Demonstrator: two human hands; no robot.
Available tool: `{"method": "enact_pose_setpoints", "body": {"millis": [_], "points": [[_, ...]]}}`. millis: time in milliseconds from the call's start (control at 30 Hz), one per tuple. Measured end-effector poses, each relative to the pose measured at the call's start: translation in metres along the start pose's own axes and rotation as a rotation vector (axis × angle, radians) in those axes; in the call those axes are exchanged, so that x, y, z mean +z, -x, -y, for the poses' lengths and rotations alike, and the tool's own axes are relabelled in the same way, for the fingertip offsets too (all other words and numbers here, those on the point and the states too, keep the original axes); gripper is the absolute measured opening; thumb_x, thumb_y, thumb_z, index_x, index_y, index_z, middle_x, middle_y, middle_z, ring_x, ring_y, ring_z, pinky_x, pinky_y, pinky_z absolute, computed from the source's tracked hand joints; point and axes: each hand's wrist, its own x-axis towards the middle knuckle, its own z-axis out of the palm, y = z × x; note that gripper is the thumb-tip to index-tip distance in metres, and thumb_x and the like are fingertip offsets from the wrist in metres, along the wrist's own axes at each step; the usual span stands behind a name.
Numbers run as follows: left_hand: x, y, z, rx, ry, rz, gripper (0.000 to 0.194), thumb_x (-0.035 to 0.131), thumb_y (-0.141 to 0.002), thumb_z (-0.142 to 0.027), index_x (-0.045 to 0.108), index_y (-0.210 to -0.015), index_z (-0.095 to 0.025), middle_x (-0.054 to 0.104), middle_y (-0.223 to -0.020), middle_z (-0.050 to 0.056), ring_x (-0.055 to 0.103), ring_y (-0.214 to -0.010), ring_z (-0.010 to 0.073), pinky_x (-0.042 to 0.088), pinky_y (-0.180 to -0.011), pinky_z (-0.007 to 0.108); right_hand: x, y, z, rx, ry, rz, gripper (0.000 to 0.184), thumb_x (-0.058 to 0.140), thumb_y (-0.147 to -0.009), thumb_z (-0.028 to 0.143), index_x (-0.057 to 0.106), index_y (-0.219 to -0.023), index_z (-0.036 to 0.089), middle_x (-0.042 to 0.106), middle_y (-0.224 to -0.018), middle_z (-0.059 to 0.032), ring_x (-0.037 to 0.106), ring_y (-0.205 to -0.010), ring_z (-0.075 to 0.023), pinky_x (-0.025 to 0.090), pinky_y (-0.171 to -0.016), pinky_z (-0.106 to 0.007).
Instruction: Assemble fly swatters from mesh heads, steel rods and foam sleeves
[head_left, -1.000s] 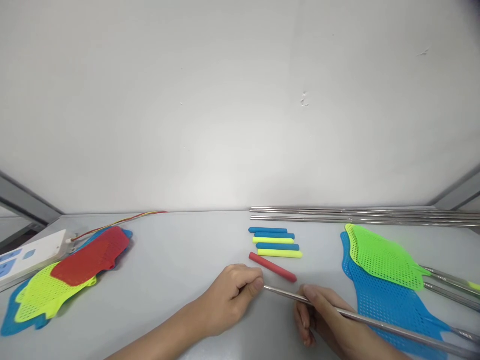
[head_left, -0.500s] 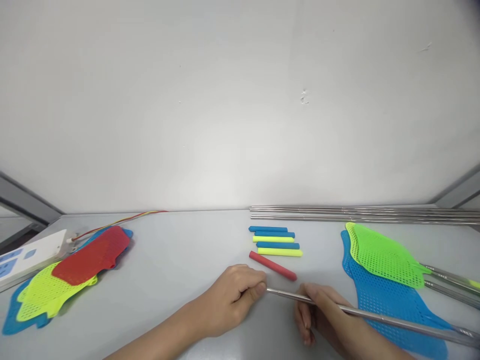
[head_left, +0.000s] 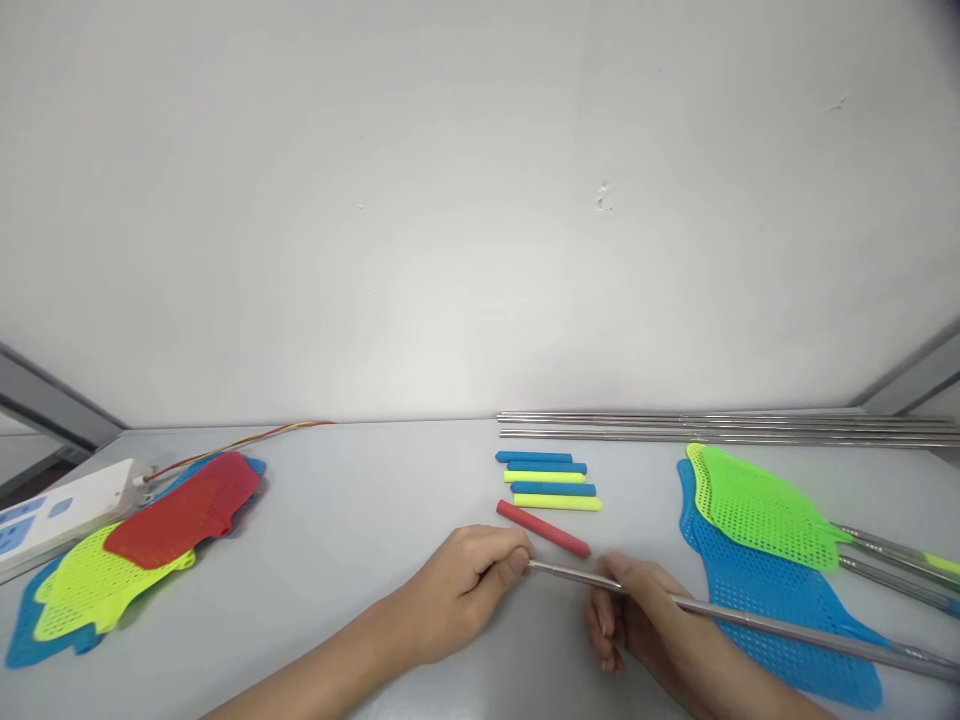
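Near the front of the table, my left hand (head_left: 471,585) is closed on the thin end of a metal telescopic rod (head_left: 780,625), pinching it between thumb and fingers. My right hand (head_left: 649,615) grips the same rod farther along, with its lower fingers curled beneath. From there the rod slants down to the right and passes over a blue fly swatter head (head_left: 757,580). Just beyond my hands lies a red handle sleeve (head_left: 544,528), set at an angle. Behind it, several blue and yellow sleeves (head_left: 551,490) lie side by side.
Several thin metal rods (head_left: 675,425) run along the back wall. A green fly swatter head (head_left: 772,510) overlaps the blue one at right. Red, yellow and blue swatter heads (head_left: 180,515) are piled at left, beside a white device (head_left: 82,510) with coloured wires (head_left: 240,440).
My right hand and the rod have risen slightly, and the rod's thin end sits a little higher. Both hands keep their hold. The view has shifted slightly.
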Motion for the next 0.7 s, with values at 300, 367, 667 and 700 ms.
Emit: {"method": "enact_pose_setpoints", "body": {"millis": [300, 367, 667, 700], "points": [[0.0016, 0.0003, -0.0002, -0.068, 0.118, -0.045, 0.030, 0.022, -0.088, -0.031, 0.032, -0.063, -0.018, 0.030, -0.057, -0.005, 0.028, -0.052, 0.0087, 0.026, -0.050, 0.021, 0.0014, -0.0012, 0.0018, 0.010, 0.012, -0.022, 0.043, 0.033, -0.083, 0.044, 0.050, -0.059, 0.012, 0.049, -0.054, -0.0025, 0.048, -0.051, -0.0120, 0.034, -0.050, -0.024], [0.0018, 0.0000, -0.0003, -0.077, 0.126, -0.056, 0.030, 0.022, -0.088, -0.032, 0.031, -0.063, -0.018, 0.030, -0.058, -0.005, 0.028, -0.052, 0.0087, 0.025, -0.050, 0.021, 0.0017, -0.0010, 0.0026, 0.023, 0.009, -0.026, 0.043, 0.036, -0.081, 0.047, 0.050, -0.059, 0.012, 0.049, -0.054, -0.0020, 0.048, -0.052, -0.0118, 0.034, -0.050, -0.024], [-0.0009, 0.0001, -0.0039, -0.088, 0.175, -0.080, 0.024, 0.024, -0.087, -0.032, 0.035, -0.070, -0.019, 0.029, -0.059, -0.005, 0.026, -0.053, 0.0089, 0.025, -0.051, 0.021, 0.0026, -0.0013, 0.0050, 0.056, 0.021, -0.033, 0.047, 0.039, -0.075, 0.055, 0.049, -0.057, 0.013, 0.049, -0.053, -0.0022, 0.047, -0.050, -0.0114, 0.033, -0.049, -0.024], [-0.0010, 0.0003, -0.0038, -0.087, 0.180, -0.081, 0.024, 0.024, -0.087, -0.031, 0.035, -0.070, -0.019, 0.029, -0.059, -0.005, 0.026, -0.053, 0.0089, 0.024, -0.051, 0.021, 0.0027, -0.0013, 0.0050, 0.054, 0.017, -0.032, 0.046, 0.040, -0.075, 0.055, 0.049, -0.057, 0.013, 0.049, -0.053, -0.0021, 0.047, -0.050, -0.0115, 0.033, -0.049, -0.024]]}}
